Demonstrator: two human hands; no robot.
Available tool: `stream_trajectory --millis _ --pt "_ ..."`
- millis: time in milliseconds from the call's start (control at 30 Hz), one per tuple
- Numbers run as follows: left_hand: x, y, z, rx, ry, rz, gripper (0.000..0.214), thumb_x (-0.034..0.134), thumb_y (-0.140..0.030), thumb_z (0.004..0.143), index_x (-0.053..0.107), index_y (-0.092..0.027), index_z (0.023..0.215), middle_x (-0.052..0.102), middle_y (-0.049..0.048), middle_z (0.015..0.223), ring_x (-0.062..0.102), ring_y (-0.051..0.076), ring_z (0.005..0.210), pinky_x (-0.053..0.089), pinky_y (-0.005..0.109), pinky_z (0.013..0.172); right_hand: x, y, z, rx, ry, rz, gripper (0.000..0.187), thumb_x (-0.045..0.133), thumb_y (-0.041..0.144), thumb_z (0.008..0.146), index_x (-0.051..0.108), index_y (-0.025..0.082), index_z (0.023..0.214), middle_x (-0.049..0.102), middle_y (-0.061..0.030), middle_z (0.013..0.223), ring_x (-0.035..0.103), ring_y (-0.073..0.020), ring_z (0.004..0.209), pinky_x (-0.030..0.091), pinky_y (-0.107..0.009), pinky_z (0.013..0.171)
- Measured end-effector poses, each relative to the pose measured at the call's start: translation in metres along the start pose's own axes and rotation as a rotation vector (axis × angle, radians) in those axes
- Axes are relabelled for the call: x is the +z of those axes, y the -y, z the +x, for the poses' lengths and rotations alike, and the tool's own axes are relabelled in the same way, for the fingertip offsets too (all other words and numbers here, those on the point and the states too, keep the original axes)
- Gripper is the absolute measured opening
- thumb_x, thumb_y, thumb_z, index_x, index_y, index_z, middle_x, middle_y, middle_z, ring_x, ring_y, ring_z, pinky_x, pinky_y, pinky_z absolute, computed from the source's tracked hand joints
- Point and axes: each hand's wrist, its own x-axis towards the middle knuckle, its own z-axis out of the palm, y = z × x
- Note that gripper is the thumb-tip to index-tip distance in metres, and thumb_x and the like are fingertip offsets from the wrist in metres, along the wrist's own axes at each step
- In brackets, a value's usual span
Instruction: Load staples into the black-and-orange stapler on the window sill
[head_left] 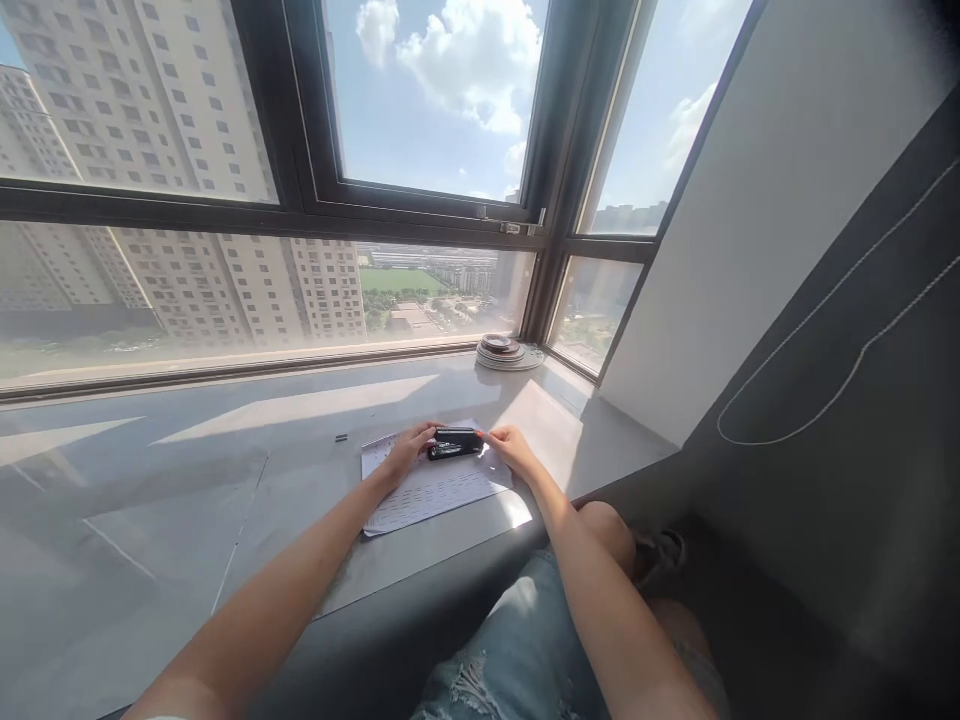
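A black stapler (pixel 456 450) is held between my two hands, above printed sheets of paper (pixel 442 496) on the windowsill. My left hand (pixel 409 453) grips its left end, fingers closed. At the other end my right hand (pixel 512 450) has its fingers closed on the stapler, with a small orange-red spot at the fingertips. The stapler's upper and lower arms look spread apart slightly. Whether a staple strip sits inside it is too small to tell. Left of the paper, two short dark strips (pixel 341 437), perhaps staples, lie on the sill.
A stack of round plates or mats (pixel 501 352) stands in the sill's far corner by the window frame (pixel 420 228). At the right, a looped cord (pixel 795 440) hangs by the wall. My legs (pixel 525 610) are below the sill's front edge.
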Motion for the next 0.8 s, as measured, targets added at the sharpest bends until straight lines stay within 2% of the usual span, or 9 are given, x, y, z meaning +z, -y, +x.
stream_trajectory --millis 100,200,433,633,800 --pt "0.001 0.001 0.005 -0.03 -0.016 -0.015 0.048 0.065 -0.055 0.088 0.075 -0.018 0.116 0.072 0.0114 0.124 0.064 0.03 0.116 0.045 0.044 0.107 -0.002 0.002 0.001 -0.035 -0.005 -0.041 0.069 0.062 0.075 0.08 0.021 0.024 0.057 0.015 0.0065 0.056 0.014 -0.0078 0.054 0.007 -0.027 0.052" --pt "0.003 0.002 0.006 -0.059 -0.033 -0.023 0.049 0.067 -0.056 0.085 0.076 -0.018 0.115 0.073 0.0116 0.12 0.065 0.03 0.113 0.046 0.046 0.106 -0.003 0.004 0.001 -0.011 -0.014 -0.05 0.068 0.061 0.074 0.081 0.021 0.024 0.058 0.016 0.0062 0.057 0.014 -0.0079 0.054 0.008 -0.027 0.051" --pt "0.007 -0.001 0.0 -0.013 -0.043 0.016 0.043 0.064 -0.051 0.088 0.076 -0.021 0.115 0.074 0.008 0.114 0.064 0.026 0.111 0.046 0.042 0.108 -0.007 0.005 -0.002 -0.005 0.024 -0.019 0.064 0.062 0.072 0.084 0.029 0.024 0.058 0.021 0.0063 0.056 0.018 -0.0082 0.053 0.009 -0.027 0.05" --pt "0.01 0.001 0.0 -0.01 -0.027 -0.011 0.04 0.065 -0.048 0.089 0.075 -0.018 0.113 0.073 0.0079 0.111 0.065 0.023 0.103 0.047 0.042 0.105 -0.006 0.007 -0.004 0.041 -0.032 -0.014 0.067 0.068 0.07 0.081 0.026 0.024 0.057 0.021 0.0071 0.054 0.017 -0.0072 0.051 0.01 -0.026 0.049" --pt "0.011 -0.001 -0.003 -0.023 -0.017 -0.014 0.036 0.062 -0.045 0.093 0.072 -0.018 0.115 0.072 0.0083 0.109 0.066 0.021 0.099 0.048 0.039 0.098 -0.009 0.002 0.008 0.097 -0.064 -0.05 0.061 0.065 0.064 0.087 0.029 0.024 0.057 0.024 0.0072 0.052 0.019 -0.0074 0.049 0.012 -0.026 0.047"
